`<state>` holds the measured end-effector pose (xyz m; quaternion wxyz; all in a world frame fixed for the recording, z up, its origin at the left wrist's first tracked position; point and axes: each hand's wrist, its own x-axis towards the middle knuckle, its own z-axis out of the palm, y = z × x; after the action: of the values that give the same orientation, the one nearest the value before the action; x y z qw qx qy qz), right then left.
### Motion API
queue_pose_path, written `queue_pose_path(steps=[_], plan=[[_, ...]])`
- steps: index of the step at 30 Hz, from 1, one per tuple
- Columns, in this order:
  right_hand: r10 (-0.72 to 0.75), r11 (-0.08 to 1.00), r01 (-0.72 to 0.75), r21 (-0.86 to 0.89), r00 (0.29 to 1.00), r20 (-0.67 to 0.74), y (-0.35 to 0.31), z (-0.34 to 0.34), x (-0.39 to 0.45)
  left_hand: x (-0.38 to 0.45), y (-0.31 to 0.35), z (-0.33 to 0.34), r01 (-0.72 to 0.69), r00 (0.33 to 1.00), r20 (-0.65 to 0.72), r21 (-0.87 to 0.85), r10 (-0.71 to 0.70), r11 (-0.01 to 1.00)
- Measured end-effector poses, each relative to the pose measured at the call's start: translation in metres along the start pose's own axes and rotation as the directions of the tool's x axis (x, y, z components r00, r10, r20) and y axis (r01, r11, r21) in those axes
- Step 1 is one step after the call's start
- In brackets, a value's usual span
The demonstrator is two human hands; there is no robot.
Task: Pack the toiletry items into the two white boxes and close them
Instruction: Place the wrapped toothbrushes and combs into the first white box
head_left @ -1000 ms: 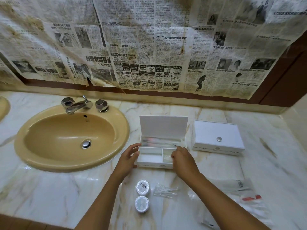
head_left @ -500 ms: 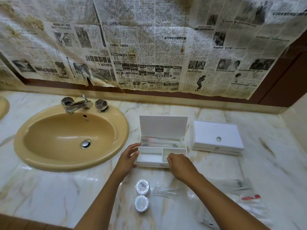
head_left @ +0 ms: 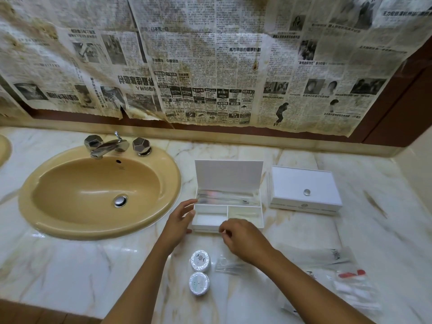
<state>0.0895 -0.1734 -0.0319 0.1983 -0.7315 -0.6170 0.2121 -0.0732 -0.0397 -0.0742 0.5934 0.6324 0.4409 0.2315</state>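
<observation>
The head view shows two white boxes on the marble counter (head_left: 292, 232). The open box (head_left: 228, 206) stands with its lid upright and has three compartments: a long back one holding clear-wrapped items, and two smaller front ones. The closed box (head_left: 304, 190) sits just to its right, a small round knob on its lid.

The left hand (head_left: 178, 219) rests against the open box's left end, fingers fairly straight and touching its wall, the grip wide and holding nothing. The right hand (head_left: 243, 237) hovers at the box's front edge, below the front right compartment, fingers curled inward; whether the grip pinches anything is too blurred to tell.

Two round foil-wrapped discs (head_left: 199, 260) lie on the counter below the left hand and left of the right wrist, one behind the other, just apart. One clear packet (head_left: 231, 265) lies directly under the right hand, beside the upper disc. More clear plastic packets (head_left: 346, 277) lie to the right of the right forearm, one with a red mark; their count is unclear.

One tan sink (head_left: 46, 220) with a chrome tap (head_left: 109, 147) lies well left of the left hand. Newspaper (head_left: 210, 66) covers the wall behind.
</observation>
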Motion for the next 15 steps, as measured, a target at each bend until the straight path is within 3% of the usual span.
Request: queue_pose_path(steps=[6, 15], plan=[[0.071, 0.991, -0.034, -0.13, 0.953, 0.294, 0.006, 0.017, -0.008, -0.001, 0.001, 0.0, 0.004, 1.0, -0.002, 0.005, -0.004, 1.0], [0.135, 0.974, -0.062, -0.219, 0.93, 0.341, 0.016, 0.026, -0.013, -0.002, 0.002, 0.001, 0.008, 1.0, -0.005, -0.001, -0.008, 1.0]])
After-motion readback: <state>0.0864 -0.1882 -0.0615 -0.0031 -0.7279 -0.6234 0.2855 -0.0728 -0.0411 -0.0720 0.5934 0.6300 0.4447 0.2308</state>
